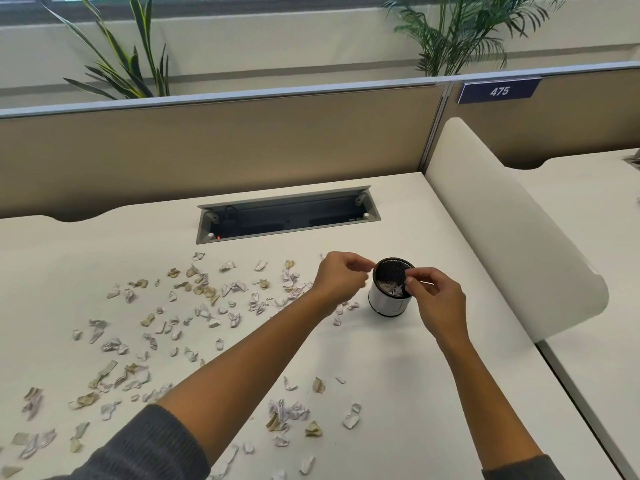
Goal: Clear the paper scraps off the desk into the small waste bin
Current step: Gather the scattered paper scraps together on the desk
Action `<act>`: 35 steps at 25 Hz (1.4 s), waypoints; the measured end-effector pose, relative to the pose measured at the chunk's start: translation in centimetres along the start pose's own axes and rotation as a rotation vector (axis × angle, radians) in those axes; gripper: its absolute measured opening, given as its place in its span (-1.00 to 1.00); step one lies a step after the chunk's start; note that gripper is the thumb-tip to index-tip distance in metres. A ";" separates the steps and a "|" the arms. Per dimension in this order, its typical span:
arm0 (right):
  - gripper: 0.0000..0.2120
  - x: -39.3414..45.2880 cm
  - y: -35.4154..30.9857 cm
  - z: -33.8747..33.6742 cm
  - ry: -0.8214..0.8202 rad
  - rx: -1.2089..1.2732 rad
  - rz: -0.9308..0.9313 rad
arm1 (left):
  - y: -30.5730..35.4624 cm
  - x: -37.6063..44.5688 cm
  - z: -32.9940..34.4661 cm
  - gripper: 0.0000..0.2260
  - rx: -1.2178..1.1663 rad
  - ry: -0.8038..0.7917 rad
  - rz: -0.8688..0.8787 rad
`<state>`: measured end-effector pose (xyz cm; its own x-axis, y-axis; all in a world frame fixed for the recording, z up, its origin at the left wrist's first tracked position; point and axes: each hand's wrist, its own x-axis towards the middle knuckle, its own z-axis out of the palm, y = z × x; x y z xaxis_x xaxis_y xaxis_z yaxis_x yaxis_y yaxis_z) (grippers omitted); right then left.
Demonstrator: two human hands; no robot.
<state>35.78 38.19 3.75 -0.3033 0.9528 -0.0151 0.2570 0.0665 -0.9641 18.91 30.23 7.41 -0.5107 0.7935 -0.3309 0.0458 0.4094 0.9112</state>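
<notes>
Dozens of paper scraps (207, 306) lie strewn over the white desk (398, 393), mostly from nine o'clock round to six o'clock of the small waste bin (389, 299), which stands upright near the desk's right side with a few white scraps already inside. My left hand (341, 277) hangs just at the bin's nine o'clock rim, fingers curled in a loose pinch; I cannot tell whether anything is between them. My right hand (434, 299) is at the three o'clock rim, thumb and forefinger pinched together over the opening, again with nothing I can clearly make out in them.

The scraps look crumpled, feather-light and soft, so I judge they want a gentle fingertip pinch on a raised fold, or a sweep with the palm's edge. The bin looks light too and could tip if nudged.

My forearms cover several scraps, and the lowest ones are cut off by the frame's bottom edge.
</notes>
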 end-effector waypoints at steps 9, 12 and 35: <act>-0.80 -6.2 1.4 5.3 -0.490 -0.007 0.004 | -7.6 -3.6 -5.7 -0.78 0.583 0.083 0.024; -0.86 -8.3 2.9 6.4 -0.641 -0.177 0.002 | -10.5 -5.3 -7.5 -0.80 0.722 0.028 0.053; -0.50 -14.4 5.1 11.6 -0.938 -0.667 -0.308 | -17.9 -13.1 -9.2 -0.84 0.731 -0.005 0.122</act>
<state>30.78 21.32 -4.00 -0.9171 0.2997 -0.2628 0.3982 0.6598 -0.6372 16.83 8.36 -2.34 -0.4617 0.8538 -0.2407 0.6631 0.5124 0.5457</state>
